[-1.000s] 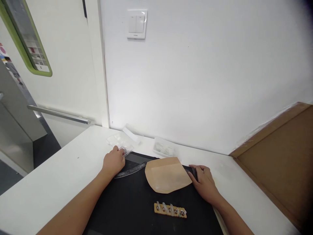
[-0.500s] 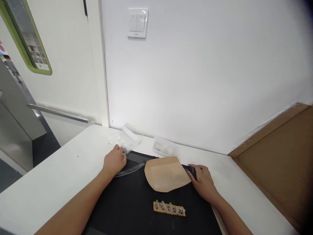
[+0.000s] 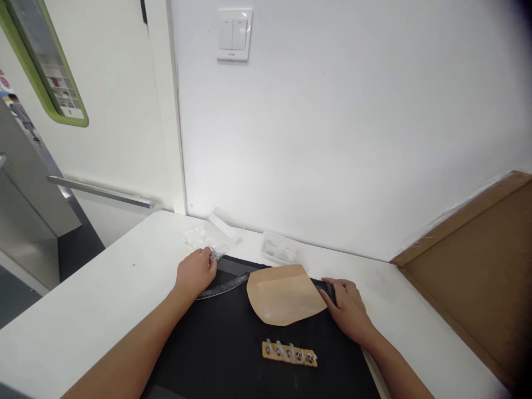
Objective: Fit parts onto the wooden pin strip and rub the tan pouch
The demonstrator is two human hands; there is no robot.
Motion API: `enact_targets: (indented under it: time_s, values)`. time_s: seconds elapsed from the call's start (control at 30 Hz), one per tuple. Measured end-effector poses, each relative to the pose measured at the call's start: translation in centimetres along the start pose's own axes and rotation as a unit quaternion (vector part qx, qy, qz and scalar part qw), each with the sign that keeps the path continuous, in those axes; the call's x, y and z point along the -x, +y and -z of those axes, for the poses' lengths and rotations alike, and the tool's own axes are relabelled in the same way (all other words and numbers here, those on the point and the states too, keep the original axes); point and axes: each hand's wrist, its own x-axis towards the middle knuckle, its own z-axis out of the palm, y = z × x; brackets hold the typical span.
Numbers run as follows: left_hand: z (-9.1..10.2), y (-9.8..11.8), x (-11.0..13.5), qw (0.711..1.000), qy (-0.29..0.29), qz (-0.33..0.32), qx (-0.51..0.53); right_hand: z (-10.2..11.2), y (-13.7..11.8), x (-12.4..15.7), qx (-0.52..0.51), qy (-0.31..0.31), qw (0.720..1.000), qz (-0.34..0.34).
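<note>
A black sheet (image 3: 216,354) with a curved grey band lies on the white table. At its far left corner is my left hand (image 3: 196,271), its fingers curled closed; what they hold is hidden. Just beyond the fingertips is a small clear plastic piece with dark lines (image 3: 215,252). My right hand (image 3: 347,310) rests at the sheet's far right corner, fingers stretched and thumb apart. A tan paper piece (image 3: 285,296) lies on the sheet between the hands, its right tip near my right thumb. Nearer me sits a yellowish strip with round metallic spots and translucent tabs (image 3: 290,353).
Behind my left hand lies a clear plastic bag (image 3: 203,234) beside a white strip (image 3: 222,226). A translucent tray (image 3: 279,248) stands by the wall. Brown cardboard (image 3: 477,288) leans at the right, a door (image 3: 120,111) is at the left, and a person (image 3: 22,116) appears far off.
The view has shifted very slightly. Both hands stay at the far corners of the black sheet, and the paper and strip lie as before.
</note>
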Motion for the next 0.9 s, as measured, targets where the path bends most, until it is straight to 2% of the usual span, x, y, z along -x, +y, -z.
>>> enact_targets:
  time_s: [0.2, 0.37, 0.5, 0.6, 0.7, 0.9]
  values:
    - [0.3, 0.3, 0.1, 1.000, 0.003, -0.007, -0.018, 0.3, -0.2, 0.0, -0.004, -0.003, 1.000, 0.004]
    - [0.2, 0.1, 0.1, 0.998, 0.035, 0.017, -0.040, 0.4, -0.2, 0.0, -0.005, -0.015, 1.000, 0.000]
    - [0.1, -0.2, -0.1, 0.997, 0.060, 0.013, -0.050, 0.6, -0.4, 0.1, -0.004, -0.016, 1.000, 0.000]
    - [0.4, -1.1, -0.7, 0.995, 0.080, 0.006, -0.064, 0.8, -0.6, 0.1, -0.006, -0.012, 1.000, 0.000]
    - [0.8, -2.7, -1.5, 0.991, 0.093, 0.040, -0.082, 0.8, -0.6, 0.2, -0.008, -0.014, 1.000, -0.002]
    - [0.4, -5.4, -2.6, 0.992, 0.057, 0.078, -0.081, 0.7, -0.3, 0.1, -0.013, -0.018, 1.000, -0.004]
